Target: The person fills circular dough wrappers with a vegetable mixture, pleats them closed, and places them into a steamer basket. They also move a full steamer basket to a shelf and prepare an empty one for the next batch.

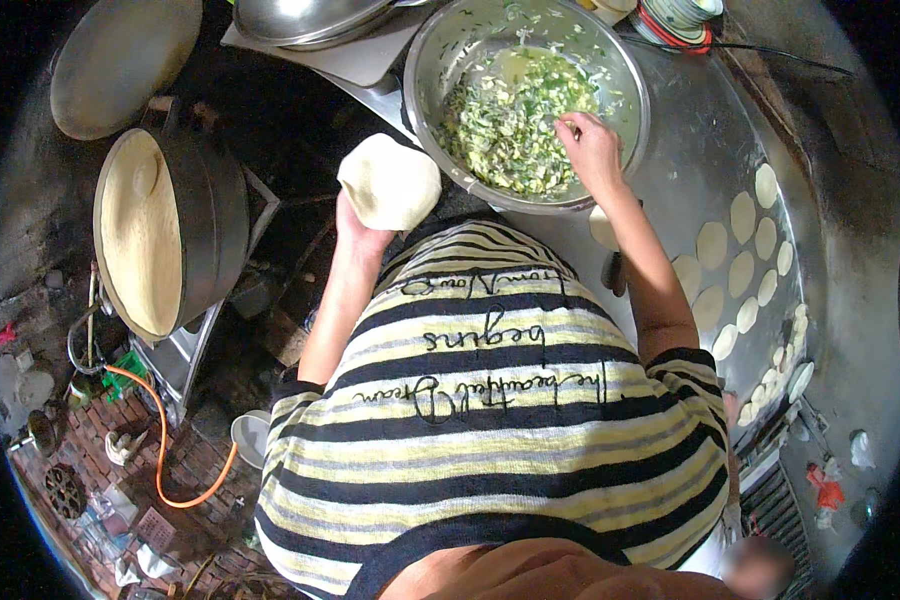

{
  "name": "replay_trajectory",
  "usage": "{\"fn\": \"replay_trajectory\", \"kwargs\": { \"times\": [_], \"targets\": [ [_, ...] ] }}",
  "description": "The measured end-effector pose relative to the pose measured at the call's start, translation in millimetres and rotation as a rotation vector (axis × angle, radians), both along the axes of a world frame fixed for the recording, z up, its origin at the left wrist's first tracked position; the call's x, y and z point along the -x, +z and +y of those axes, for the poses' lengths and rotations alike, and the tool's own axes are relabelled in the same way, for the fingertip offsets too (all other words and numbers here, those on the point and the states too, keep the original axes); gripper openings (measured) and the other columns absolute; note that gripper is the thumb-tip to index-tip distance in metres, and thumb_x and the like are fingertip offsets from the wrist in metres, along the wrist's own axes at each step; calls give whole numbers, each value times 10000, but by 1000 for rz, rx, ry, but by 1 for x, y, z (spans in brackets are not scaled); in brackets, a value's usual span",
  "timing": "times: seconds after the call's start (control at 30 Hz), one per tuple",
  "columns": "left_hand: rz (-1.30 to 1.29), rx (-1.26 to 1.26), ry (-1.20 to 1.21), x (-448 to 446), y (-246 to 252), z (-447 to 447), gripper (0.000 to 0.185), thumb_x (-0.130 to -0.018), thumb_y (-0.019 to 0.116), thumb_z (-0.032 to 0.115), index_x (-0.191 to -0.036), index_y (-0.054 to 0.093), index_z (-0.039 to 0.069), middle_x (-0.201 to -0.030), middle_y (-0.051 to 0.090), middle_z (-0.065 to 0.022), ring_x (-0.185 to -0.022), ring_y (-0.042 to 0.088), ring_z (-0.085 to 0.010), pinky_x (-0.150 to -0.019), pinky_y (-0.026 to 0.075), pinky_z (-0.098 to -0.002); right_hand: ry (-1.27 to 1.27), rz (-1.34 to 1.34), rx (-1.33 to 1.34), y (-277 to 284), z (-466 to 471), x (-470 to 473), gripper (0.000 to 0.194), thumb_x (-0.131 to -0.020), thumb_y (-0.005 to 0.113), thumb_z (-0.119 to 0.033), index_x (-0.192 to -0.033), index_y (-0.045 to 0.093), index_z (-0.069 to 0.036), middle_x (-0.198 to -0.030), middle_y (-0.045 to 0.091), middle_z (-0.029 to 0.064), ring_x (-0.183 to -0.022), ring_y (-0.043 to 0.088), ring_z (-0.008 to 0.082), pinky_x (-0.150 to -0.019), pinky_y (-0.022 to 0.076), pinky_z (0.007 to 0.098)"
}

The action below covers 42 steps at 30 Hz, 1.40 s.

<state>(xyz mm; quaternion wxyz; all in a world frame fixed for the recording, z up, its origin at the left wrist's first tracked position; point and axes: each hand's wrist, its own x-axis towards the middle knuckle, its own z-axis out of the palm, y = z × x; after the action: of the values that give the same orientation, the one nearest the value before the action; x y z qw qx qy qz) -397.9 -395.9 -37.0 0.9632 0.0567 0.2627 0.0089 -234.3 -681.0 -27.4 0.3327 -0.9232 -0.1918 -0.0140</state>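
On the palm of my left hand [364,232] lies a thin round dough wrapper [391,182], slightly folded at its left edge. My right hand [591,146] is over the right side of a large metal bowl [640,97] with a chopped green and pale yellow vegetable filling [514,124]. Its fingertips are pinched together above the filling; whether they hold something cannot be told. Rolled dough rounds [741,274] lie on the metal table [667,165] to the right, with small dough pieces [769,382] farther down. Another round is partly hidden behind my right forearm.
A deep pot [214,225] with a pale interior stands at left, below a round lid [124,67]. A metal lid [307,19] lies at the top, stacked dishes [675,22] at upper right. An orange hose [163,450] runs over the brick floor. Another person is partly visible at lower right.
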Motion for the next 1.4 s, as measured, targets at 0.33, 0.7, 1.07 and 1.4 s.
{"fn": "replay_trajectory", "kwargs": {
  "times": [0.33,0.7,1.07,1.4],
  "targets": [
    [-138,125,-69,-15,-34,-21,368,-908,378,283,-1134,542,42,-1134,578,-142,-1044,551,-316,-924,419,-484,261,-77,-107,-44,27,-23,173,-832,566,-119,-947,632,-9,-1003,608,164,-829,611,282,-707,491,339],
    [-39,51,-56,-17,-34,-20,360,-912,377,278,-1133,542,46,-1128,580,-142,-1038,554,-317,-923,420,-488,220,41,-235,-36,18,37,166,-836,560,-108,-941,644,-10,-873,647,138,-756,632,245,-686,493,299],
    [-112,78,-40,-18,-25,-11,393,-925,342,300,-1175,509,48,-1169,552,-151,-1074,531,-325,-933,410,-502,-72,716,-803,-43,5,36,274,-913,481,-169,-981,555,85,-841,638,155,-763,652,210,-680,512,255],
    [22,-222,-86,-92,15,-31,391,-931,309,317,-1138,495,42,-1107,557,-143,-1011,552,-298,-892,447,-464,-87,447,-949,43,21,29,243,-906,503,-153,-978,561,72,-877,641,183,-785,648,227,-723,518,285]
  ]
}}
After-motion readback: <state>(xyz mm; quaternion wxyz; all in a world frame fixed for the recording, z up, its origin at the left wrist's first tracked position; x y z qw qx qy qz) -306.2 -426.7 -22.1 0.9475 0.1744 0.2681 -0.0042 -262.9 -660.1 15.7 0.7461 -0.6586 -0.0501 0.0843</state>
